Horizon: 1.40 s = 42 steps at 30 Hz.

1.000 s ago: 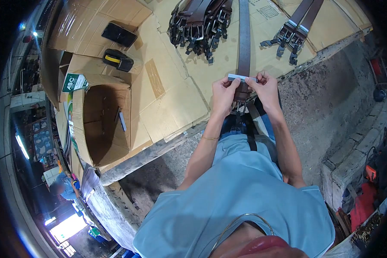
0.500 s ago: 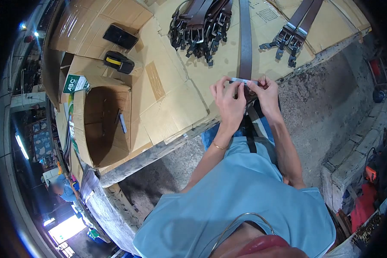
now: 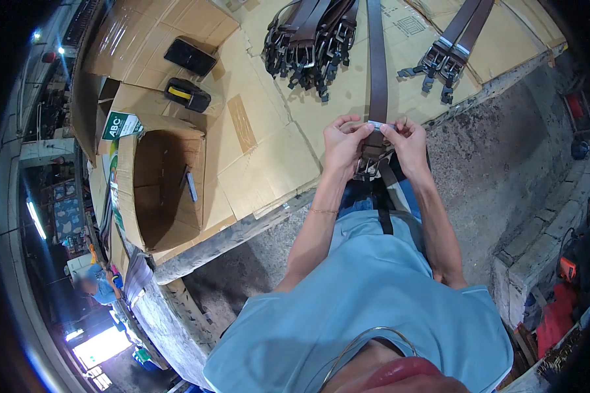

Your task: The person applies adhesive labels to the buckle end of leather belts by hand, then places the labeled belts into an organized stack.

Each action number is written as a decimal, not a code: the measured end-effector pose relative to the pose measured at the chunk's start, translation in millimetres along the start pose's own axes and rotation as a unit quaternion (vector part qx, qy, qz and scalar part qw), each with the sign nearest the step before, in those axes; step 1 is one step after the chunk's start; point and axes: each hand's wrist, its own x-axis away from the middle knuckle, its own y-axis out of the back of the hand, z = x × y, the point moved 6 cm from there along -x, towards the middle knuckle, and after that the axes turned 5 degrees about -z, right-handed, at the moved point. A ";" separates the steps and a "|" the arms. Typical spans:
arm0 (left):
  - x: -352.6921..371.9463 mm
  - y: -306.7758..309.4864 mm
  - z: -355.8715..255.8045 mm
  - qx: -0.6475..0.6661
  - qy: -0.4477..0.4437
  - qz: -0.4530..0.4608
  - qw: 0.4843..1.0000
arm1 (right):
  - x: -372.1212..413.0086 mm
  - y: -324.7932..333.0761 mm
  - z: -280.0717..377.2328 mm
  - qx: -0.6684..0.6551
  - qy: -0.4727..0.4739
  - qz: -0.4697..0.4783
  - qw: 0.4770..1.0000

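Observation:
A brown belt (image 3: 377,72) runs down the cardboard-covered table to its front edge, its buckle (image 3: 367,170) hanging just below my hands. Across the belt lies a small shiny label strip (image 3: 376,124). My left hand (image 3: 341,147) pinches the strip's left end between thumb and fingers. At the other end, my right hand (image 3: 410,149) is closed in a pinch too, its thumb against the strip. Whether the strip goes fully round the belt is hidden. To the right rest belts (image 3: 447,59) with similar pale bands near their buckles.
A bundle of buckled belts (image 3: 308,46) lies at the back. On the left stand an open cardboard box (image 3: 170,190) with a pen-like object (image 3: 191,186) inside, a black phone (image 3: 190,57) and a black-and-yellow tool (image 3: 187,95). A person (image 3: 101,285) is far left.
The strip, earlier held out straight between my fingers, now lies against the belt with its ends bent down. My left hand has turned slightly, and the belt's buckle end shows more.

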 end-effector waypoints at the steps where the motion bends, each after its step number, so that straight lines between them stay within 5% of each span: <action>1: -1.7 1.7 -1.4 0.000 -0.001 0.000 1.000 | 0.9 -1.2 2.3 0.000 0.001 0.000 1.000; 10: -5.9 8.7 7.4 0.042 -0.021 0.007 0.999 | 4.2 -3.3 9.4 0.029 -0.026 0.022 0.999; 15: 2.6 -2.0 -3.0 -0.189 -0.063 0.034 0.979 | 2.6 5.3 9.0 0.003 -0.008 0.051 0.999; 19: 3.0 -5.4 -5.0 -0.179 -0.077 0.045 0.980 | 3.3 3.7 12.3 -0.016 0.003 0.056 0.998; 22: 2.1 -1.0 1.4 -0.160 -0.098 0.016 0.982 | 18.3 -5.3 46.0 0.100 0.100 -0.019 0.990; 24: 3.3 2.0 -0.6 -0.132 -0.146 -0.021 0.980 | 40.2 -11.7 84.2 0.418 0.291 -0.119 0.852; 25: 6.4 -0.8 -1.4 -0.133 -0.145 -0.022 0.980 | 44.4 -14.6 88.0 0.419 0.290 -0.118 0.853; 31: 14.1 -5.9 -6.2 -0.128 -0.188 -0.043 0.973 | 39.8 -9.3 63.3 0.343 0.147 -0.111 0.921; 33: 14.7 -6.5 -5.6 -0.133 -0.162 -0.039 0.977 | 31.5 -2.0 36.1 0.138 0.041 -0.096 0.985; 39: 13.2 -5.7 1.1 -0.106 -0.159 -0.045 0.980 | 30.1 -6.5 13.0 -0.047 -0.099 -0.053 0.993; 42: 11.1 -6.1 0.9 -0.074 -0.183 -0.032 0.980 | 26.5 -5.0 7.4 -0.072 -0.083 -0.047 0.993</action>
